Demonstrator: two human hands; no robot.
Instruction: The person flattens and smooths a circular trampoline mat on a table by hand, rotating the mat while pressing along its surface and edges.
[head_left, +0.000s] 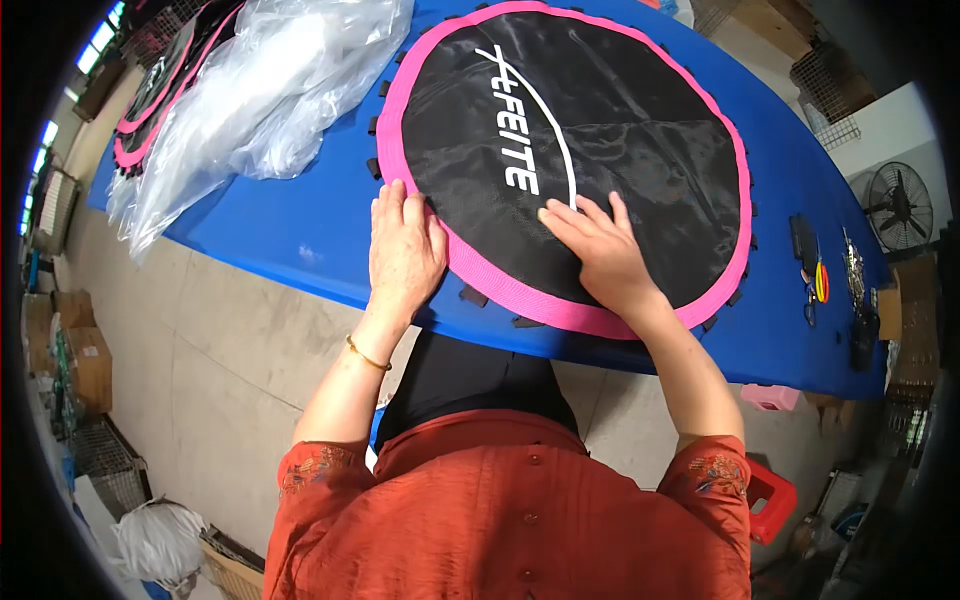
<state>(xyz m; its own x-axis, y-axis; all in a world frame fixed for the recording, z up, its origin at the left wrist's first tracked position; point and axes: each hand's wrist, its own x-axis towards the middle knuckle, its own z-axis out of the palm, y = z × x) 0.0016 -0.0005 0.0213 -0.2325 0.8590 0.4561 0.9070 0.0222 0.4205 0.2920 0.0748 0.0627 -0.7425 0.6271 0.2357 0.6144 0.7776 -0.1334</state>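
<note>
A round black trampoline mat point(640, 160) with a pink border and white lettering lies flat on the blue-covered table point(270, 225). Short black tabs stick out around its rim. My left hand point(405, 245) rests on the pink border at the near left, fingers stretched forward and lying flat. On the black fabric, just below the white lettering and curved line, my right hand point(600, 245) lies with its fingers spread. Neither hand grips anything.
Clear plastic bags point(270, 90) lie at the table's left, beside more pink-edged black mats point(150, 130). Scissors with yellow and red handles point(821, 282) and small metal pieces point(853, 265) sit at the right. A fan point(898, 205) stands beyond; a red stool point(770, 502) is below.
</note>
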